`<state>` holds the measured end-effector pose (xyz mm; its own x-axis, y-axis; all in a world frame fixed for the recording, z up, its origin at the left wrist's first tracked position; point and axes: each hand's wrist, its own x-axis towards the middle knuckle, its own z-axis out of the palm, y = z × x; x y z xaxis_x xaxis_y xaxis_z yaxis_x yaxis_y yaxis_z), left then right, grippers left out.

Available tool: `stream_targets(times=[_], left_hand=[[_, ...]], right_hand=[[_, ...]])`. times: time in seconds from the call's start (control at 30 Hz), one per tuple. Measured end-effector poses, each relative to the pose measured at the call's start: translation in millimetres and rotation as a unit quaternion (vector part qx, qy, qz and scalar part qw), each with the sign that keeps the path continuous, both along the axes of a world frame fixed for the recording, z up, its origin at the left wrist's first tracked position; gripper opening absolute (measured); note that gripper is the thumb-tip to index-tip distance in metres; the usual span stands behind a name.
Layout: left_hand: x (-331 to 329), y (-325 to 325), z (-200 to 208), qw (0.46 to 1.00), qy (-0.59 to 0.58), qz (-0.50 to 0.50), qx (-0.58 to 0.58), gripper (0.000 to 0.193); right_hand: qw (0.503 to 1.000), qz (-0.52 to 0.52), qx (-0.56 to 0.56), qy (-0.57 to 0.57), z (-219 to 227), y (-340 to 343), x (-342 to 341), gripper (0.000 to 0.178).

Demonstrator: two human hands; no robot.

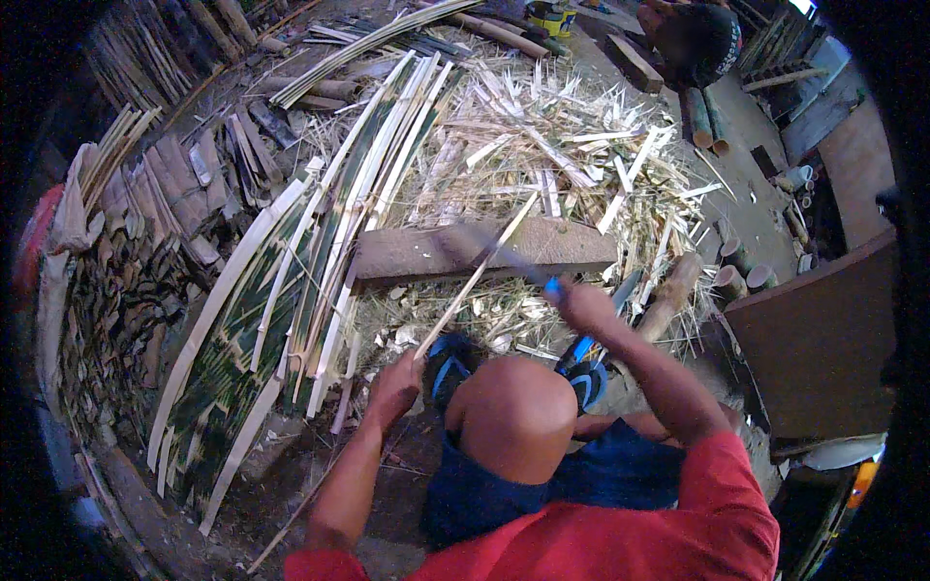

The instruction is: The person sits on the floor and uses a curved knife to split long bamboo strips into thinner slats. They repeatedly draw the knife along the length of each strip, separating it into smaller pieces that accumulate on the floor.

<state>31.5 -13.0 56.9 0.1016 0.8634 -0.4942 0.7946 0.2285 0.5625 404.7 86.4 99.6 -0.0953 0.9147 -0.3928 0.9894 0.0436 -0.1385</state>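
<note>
My left hand (395, 392) is closed around a long, thin bamboo strip (453, 308). The strip's far end lies across a thick wooden beam (572, 242), and its near end trails down past my left forearm. In my right hand (589, 312) is a blue-handled knife (554, 288); its blade, smeared by motion, points left over the beam and crosses close to the strip. Whether the blade touches the strip I cannot tell. Below my right hand, beside my right foot, is a second blade with a blue handle (577, 352).
Split bamboo strips (329, 232) lie in a long bundle to the left. Shavings and offcuts (581, 126) heap beyond the beam. Bark-like pieces (116, 281) pile at far left. A short log (673, 290) and a brown panel (819, 344) stand right. Another person (693, 44) is at far right.
</note>
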Motion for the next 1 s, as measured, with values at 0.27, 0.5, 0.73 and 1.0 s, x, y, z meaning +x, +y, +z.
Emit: stream_targets(times=[0.27, 0.5, 0.73, 1.0], left_hand=[[-34, -42, -33, 0.984, 0.075, -0.064, 0.146, 0.029], [-2, -11, -31, 0.988, 0.070, -0.028, 0.133, 0.036], [8, -7, -31, 0.989, 0.146, -0.024, -0.005, 0.026], [-4, -2, -41, 0.991, 0.132, -0.026, 0.020, 0.023]], right_hand=[[0.987, -0.113, 0.101, -0.043, 0, 11, 47, 0.047], [0.997, -0.061, 0.054, -0.004, -34, -13, 32, 0.044], [0.990, 0.131, -0.049, -0.014, 0, -48, -15, 0.033], [0.990, 0.115, 0.084, 0.003, -9, 4, 37, 0.049]])
